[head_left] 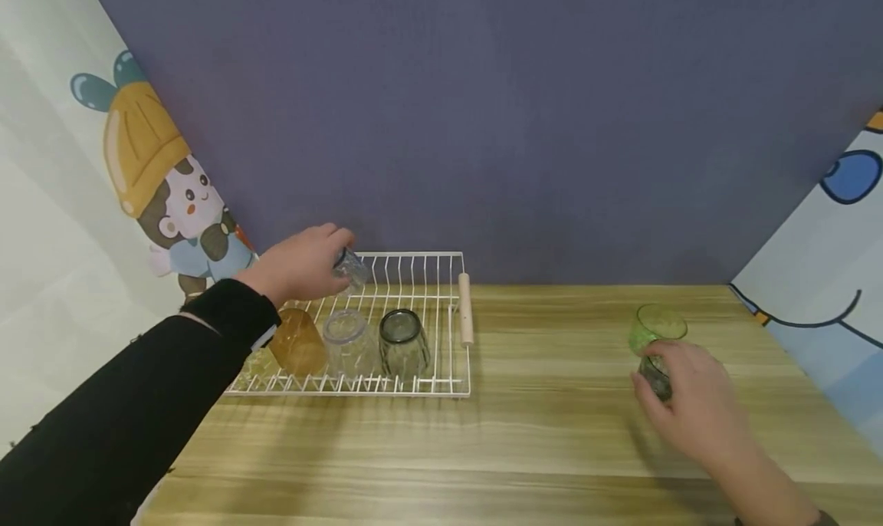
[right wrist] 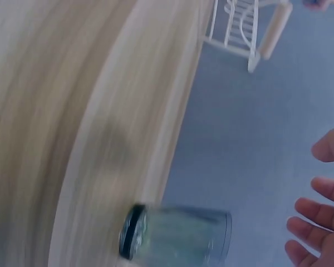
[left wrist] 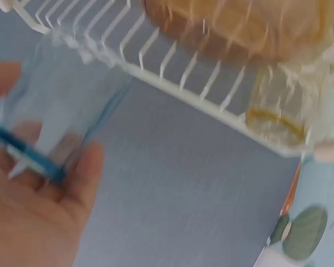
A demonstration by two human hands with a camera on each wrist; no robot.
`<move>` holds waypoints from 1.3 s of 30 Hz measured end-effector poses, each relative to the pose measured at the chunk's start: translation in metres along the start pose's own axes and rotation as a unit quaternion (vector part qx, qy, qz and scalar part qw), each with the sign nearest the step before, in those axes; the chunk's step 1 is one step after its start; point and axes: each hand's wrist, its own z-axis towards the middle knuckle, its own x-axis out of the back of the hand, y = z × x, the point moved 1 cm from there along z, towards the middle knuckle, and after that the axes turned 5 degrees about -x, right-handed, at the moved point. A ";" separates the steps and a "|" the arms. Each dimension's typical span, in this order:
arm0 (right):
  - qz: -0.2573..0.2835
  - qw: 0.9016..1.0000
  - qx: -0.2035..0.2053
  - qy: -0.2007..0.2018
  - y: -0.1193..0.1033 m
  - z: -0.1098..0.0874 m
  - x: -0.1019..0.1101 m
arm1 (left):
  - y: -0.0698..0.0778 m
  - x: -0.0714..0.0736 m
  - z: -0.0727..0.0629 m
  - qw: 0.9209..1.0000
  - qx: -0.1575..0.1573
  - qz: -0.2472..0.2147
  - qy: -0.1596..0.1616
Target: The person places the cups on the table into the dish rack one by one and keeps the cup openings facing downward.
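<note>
Over the back of a white wire rack (head_left: 441, 394), my left hand (head_left: 306, 265) grips a clear glass with a blue rim (head_left: 355, 271), its fingers and thumb round the glass. The left wrist view shows that glass tilted and blurred. At the right of the table, my right hand (head_left: 700, 403) hovers close above a dark grey glass (head_left: 655, 380). In the right wrist view its fingers (right wrist: 317, 211) are spread, apart from an upright glass (right wrist: 178, 236). A green glass (head_left: 658, 327) stands just behind the grey one.
In the rack's front row sit a yellow glass (head_left: 258, 365), an amber glass (head_left: 300, 342), a clear glass (head_left: 350, 350) and a smoky grey glass (head_left: 405, 350). A wooden handle (head_left: 465, 311) is on the rack's right end. A dark partition (head_left: 483, 127) rises behind the table.
</note>
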 end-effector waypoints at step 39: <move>-0.108 0.973 -0.146 -0.144 0.055 -0.002 -0.015 | -0.042 -0.019 0.043 0.990 0.095 0.020 -0.102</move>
